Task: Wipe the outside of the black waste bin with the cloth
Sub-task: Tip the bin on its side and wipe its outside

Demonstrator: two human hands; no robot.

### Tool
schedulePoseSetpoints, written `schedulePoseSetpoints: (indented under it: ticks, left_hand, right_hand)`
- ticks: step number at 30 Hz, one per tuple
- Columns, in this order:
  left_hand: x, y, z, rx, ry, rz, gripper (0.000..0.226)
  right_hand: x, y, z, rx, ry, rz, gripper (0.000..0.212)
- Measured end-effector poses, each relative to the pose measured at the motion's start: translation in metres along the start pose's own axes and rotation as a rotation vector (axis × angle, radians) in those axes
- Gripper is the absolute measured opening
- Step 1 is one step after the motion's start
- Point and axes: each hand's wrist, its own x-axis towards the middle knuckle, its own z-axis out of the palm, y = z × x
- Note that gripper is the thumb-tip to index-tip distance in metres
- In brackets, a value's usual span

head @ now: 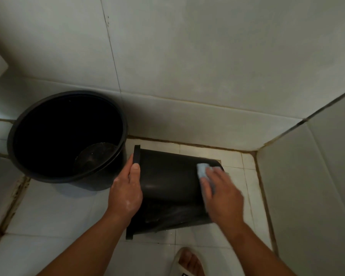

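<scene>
The black waste bin (167,182) lies on its side on the tiled floor, its rim to the left and its base to the right. My left hand (126,190) grips the rim, thumb on the outer wall. My right hand (221,192) presses a light blue cloth (202,170) flat against the bin's outer wall near the base. Most of the cloth is hidden under my fingers. The right hand is slightly blurred.
A larger black bucket (68,136) stands upright just left of the bin, close to its rim. Tiled walls (207,66) close in behind and on the right (317,186). My foot in a pale slipper (187,261) is at the bottom edge.
</scene>
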Motion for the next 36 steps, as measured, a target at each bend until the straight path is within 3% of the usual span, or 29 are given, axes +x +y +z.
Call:
schedulePoseSetpoints:
  ticks: [3, 7, 10, 13, 15, 18, 20, 22, 25, 28, 30, 34, 36]
  left_hand:
    - [-0.002, 0.002, 0.001, 0.008, 0.002, 0.010, 0.049]
    - [-0.001, 0.004, 0.003, 0.005, 0.022, 0.005, 0.049]
    - [0.001, 0.000, 0.003, 0.012, 0.028, 0.002, 0.048]
    - [0.002, -0.002, 0.002, 0.019, 0.013, 0.007, 0.048]
    - [0.003, -0.002, 0.001, 0.036, 0.008, 0.002, 0.049]
    - [0.000, 0.000, 0.002, 0.027, 0.009, 0.014, 0.050]
    - [0.000, 0.000, 0.004, 0.010, 0.012, 0.011, 0.050]
    - [0.002, -0.002, 0.005, 0.009, 0.013, -0.002, 0.050]
    - [0.006, -0.006, 0.004, 0.010, 0.022, -0.010, 0.049]
    - [0.008, -0.006, 0.003, 0.009, 0.017, -0.002, 0.048]
    - [0.009, -0.001, 0.002, 0.033, 0.014, 0.010, 0.048]
    - [0.008, 0.002, 0.004, 0.009, 0.005, 0.016, 0.049]
    - [0.007, 0.002, 0.005, 0.002, 0.005, 0.007, 0.049]
  right_hand:
    - [0.018, 0.020, -0.008, -0.055, 0.027, 0.144, 0.042]
    - [0.003, -0.021, 0.014, -0.130, 0.060, 0.144, 0.038]
    - [-0.028, -0.070, 0.037, -0.061, 0.020, -0.080, 0.050]
    - [-0.023, -0.060, 0.030, -0.118, -0.032, -0.266, 0.057]
    - [-0.008, -0.028, 0.015, -0.192, -0.036, -0.163, 0.051]
    - [0.013, -0.001, 0.001, -0.135, 0.035, 0.153, 0.050]
    - [0.013, -0.017, 0.009, -0.165, 0.078, 0.191, 0.046]
    - [0.004, -0.051, 0.022, -0.131, 0.048, 0.096, 0.046]
    - [-0.016, -0.099, 0.038, -0.066, -0.031, -0.204, 0.049]
    - [0.000, -0.092, 0.032, -0.048, -0.163, -0.445, 0.047]
    - [0.020, -0.061, 0.022, -0.067, -0.144, -0.338, 0.045]
    - [0.060, -0.021, 0.005, -0.179, -0.060, 0.177, 0.036]
    - [0.064, -0.044, 0.008, -0.240, -0.086, 0.161, 0.035]
